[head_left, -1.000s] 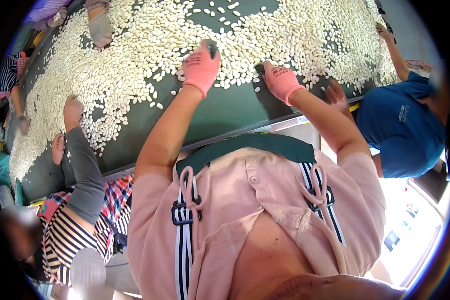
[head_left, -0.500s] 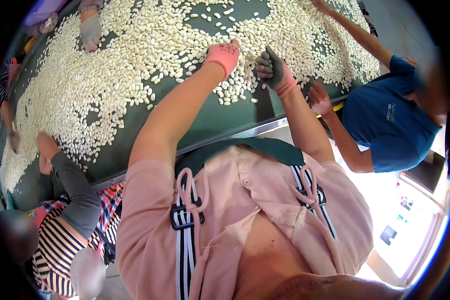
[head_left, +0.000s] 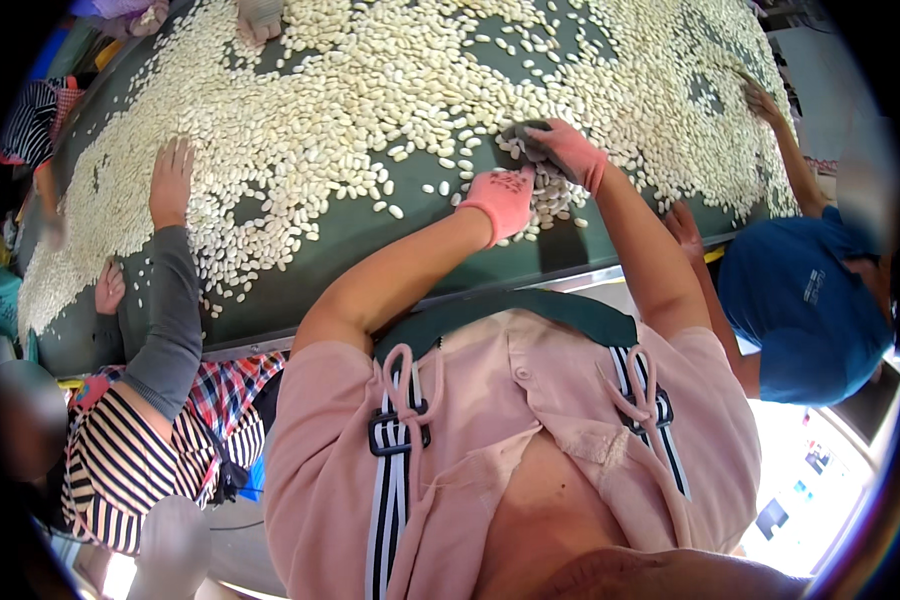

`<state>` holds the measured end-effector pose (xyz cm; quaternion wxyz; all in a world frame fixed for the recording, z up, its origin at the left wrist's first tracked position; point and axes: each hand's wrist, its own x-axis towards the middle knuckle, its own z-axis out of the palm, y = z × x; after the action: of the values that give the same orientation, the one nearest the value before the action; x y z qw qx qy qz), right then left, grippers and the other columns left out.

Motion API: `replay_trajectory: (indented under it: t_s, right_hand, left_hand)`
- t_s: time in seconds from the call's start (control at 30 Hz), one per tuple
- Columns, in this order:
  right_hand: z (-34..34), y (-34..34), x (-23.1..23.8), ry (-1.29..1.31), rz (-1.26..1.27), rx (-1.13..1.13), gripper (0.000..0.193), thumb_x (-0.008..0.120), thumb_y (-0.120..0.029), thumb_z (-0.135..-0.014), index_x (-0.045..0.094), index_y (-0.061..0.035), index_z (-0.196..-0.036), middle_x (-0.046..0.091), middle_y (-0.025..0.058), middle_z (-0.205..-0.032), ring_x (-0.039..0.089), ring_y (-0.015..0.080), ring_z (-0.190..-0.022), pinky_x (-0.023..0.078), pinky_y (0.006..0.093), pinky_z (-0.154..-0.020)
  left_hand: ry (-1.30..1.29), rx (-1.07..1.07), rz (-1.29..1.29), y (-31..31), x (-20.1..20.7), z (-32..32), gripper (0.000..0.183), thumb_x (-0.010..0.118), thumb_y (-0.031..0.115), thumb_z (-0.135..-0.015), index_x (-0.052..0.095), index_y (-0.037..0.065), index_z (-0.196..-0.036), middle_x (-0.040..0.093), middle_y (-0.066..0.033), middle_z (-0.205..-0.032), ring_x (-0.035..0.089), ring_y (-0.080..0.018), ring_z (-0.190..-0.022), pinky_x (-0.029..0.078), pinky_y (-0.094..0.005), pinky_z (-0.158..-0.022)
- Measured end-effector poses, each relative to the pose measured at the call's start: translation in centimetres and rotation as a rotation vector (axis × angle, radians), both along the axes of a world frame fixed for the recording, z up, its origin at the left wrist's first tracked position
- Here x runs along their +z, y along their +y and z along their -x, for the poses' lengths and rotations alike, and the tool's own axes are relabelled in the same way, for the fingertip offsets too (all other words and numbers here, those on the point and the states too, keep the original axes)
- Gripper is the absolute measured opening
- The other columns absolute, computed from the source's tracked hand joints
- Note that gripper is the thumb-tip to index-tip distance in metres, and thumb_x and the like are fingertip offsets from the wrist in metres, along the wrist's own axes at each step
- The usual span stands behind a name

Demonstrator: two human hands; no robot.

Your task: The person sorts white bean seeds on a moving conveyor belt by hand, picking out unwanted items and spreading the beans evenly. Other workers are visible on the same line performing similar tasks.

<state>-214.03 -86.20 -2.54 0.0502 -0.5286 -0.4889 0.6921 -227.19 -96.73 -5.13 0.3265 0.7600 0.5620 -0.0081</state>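
A wide layer of white beans (head_left: 360,110) covers much of a dark green work surface (head_left: 370,250). My left hand (head_left: 500,203), in a pink glove with dark spots on its back, is low at the near edge of the layer, against a small cluster of beans (head_left: 553,198). Most of its fingers are hidden from view. Just to its right, my right hand (head_left: 565,155) wears a pink glove with a dark grey palm side. Its fingers are apart and reach leftward over the beans, slightly curved. Between the two hands lie beans, partly covered by the right palm.
A metal edge (head_left: 595,278) runs along the near side of the surface. At left, a co-worker's grey sleeve (head_left: 170,320) and bare hand (head_left: 173,180) reach over the beans. Another gloved hand (head_left: 260,18) is at the top. A person in a blue shirt (head_left: 785,300) reaches in from the right.
My hands have come closer together, the left moving right and nearer me. The right, formerly curled with its thumb up, has turned over onto the beans. The left co-worker's hand has moved farther onto the layer.
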Motion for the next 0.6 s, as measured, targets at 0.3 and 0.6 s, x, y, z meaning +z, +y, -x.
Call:
replay_trajectory:
  t_s: [0.3, 0.6]
  right_hand:
    - [4.4, -0.9, -0.7, -0.292, -0.584, -0.026, 0.031, 0.051, -0.027, -0.095, 0.066, -0.0074, -0.115, 0.069, 0.0160, -0.090, 0.064, 0.0299, -0.077, 0.051, 0.0380, -0.076]
    - [10.1, 6.7, -4.1, -0.611, -0.836, -0.135, 0.034, 0.047, -0.023, -0.090, 0.065, -0.0037, -0.110, 0.070, 0.0213, -0.100, 0.067, 0.0351, -0.093, 0.050, 0.0421, -0.086]
  left_hand:
    - [-1.061, 1.244, 0.166, -0.6, -2.9, 20.4, 0.033, 0.045, 0.029, -0.097, 0.059, 0.001, -0.108, 0.067, -0.0117, -0.085, 0.066, -0.0240, -0.072, 0.053, -0.0365, -0.060]
    - [-0.122, 0.456, 0.045, 0.5, 0.8, 11.0, 0.050, 0.048, 0.036, -0.093, 0.049, 0.011, -0.136, 0.065, -0.0167, -0.120, 0.063, -0.0313, -0.111, 0.048, -0.0417, -0.097]
